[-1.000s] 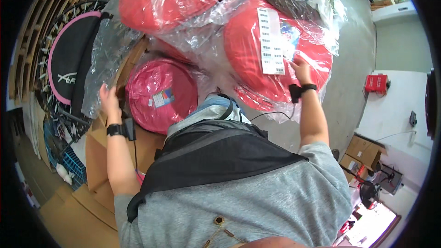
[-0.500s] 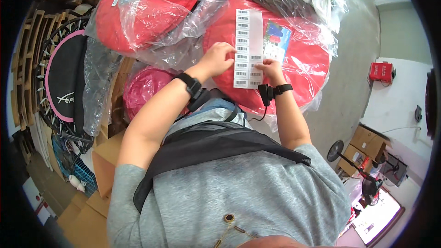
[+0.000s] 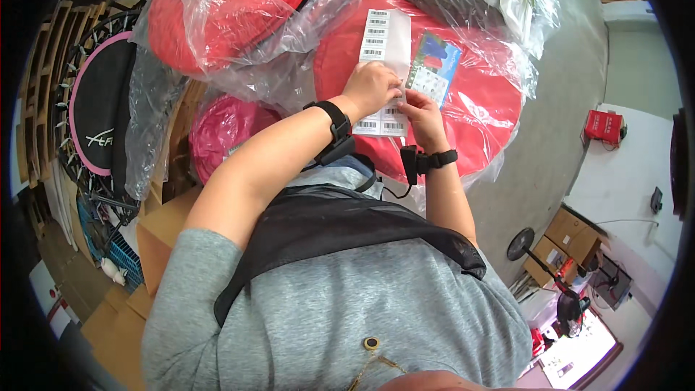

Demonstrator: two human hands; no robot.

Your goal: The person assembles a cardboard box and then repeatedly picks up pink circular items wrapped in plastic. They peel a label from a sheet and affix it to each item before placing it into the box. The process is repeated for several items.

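A white sheet of barcode labels point(image 3: 373, 35) lies over a round red bag point(image 3: 474, 130) wrapped in clear plastic. Part of the sheet's right column is bare backing. My left hand point(image 3: 371, 88) reaches across the sheet, fingers closed in a pinch at its right column; whether a label is between the fingertips is too small to tell. Just beside them, the thumb and finger of my right hand point(image 3: 426, 119) pinch the sheet's right edge. Under the plastic, right of the sheet, shows a blue-and-white picture card point(image 3: 436, 65).
Another plastic-wrapped red round bag point(image 3: 239, 18) lies at far left, a pink wrapped bundle point(image 3: 226, 134) below it. A small trampoline point(image 3: 105, 105) leans by wooden pallets point(image 3: 43, 94). Cardboard boxes point(image 3: 166, 228) stand at lower left. A fan point(image 3: 520, 244) is at right.
My left hand has moved right, from the sheet's left edge across to its right column, next to my right fingertips. The label sheet now tilts slightly.
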